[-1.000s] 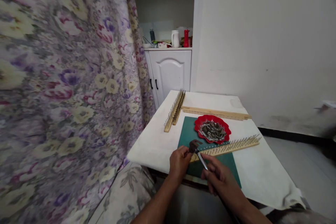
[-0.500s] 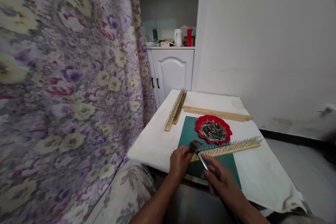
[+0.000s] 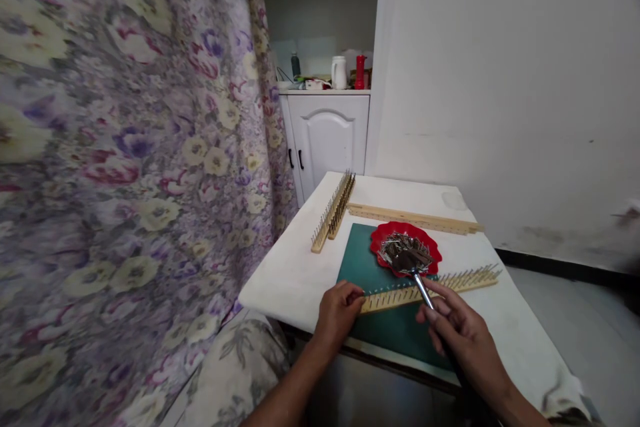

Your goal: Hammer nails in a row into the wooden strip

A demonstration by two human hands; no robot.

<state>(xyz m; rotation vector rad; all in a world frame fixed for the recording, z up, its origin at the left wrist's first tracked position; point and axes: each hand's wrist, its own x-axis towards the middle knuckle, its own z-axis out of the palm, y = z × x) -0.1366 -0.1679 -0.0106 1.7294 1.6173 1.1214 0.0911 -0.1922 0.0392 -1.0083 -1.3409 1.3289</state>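
Note:
My right hand [image 3: 457, 330] grips a claw hammer [image 3: 423, 290] by its handle. The hammer's dark head lies over the nails [image 3: 403, 248] in a red scalloped dish [image 3: 435, 259]; whether it touches them I cannot tell. My left hand [image 3: 340, 310] has its fingers closed at the left end of a wooden strip [image 3: 385, 300]. Any small thing between those fingertips is hidden. Rows of nails stand up along this strip, leaning more toward its right end. Beneath the strip and partly under the dish is a green mat [image 3: 357, 250].
Two nail-studded strips [image 3: 333, 217] lie at the table's left back. Plain wooden strips [image 3: 415, 219] lie behind the dish. A white cloth [image 3: 295, 273] covers the table. A floral curtain [image 3: 150, 180] hangs at left; a white cabinet [image 3: 333, 133] stands behind.
My right hand has swung the hammer right and away from my left fingers, to over the dish. My left hand stays at the strip's left end, which is now more exposed.

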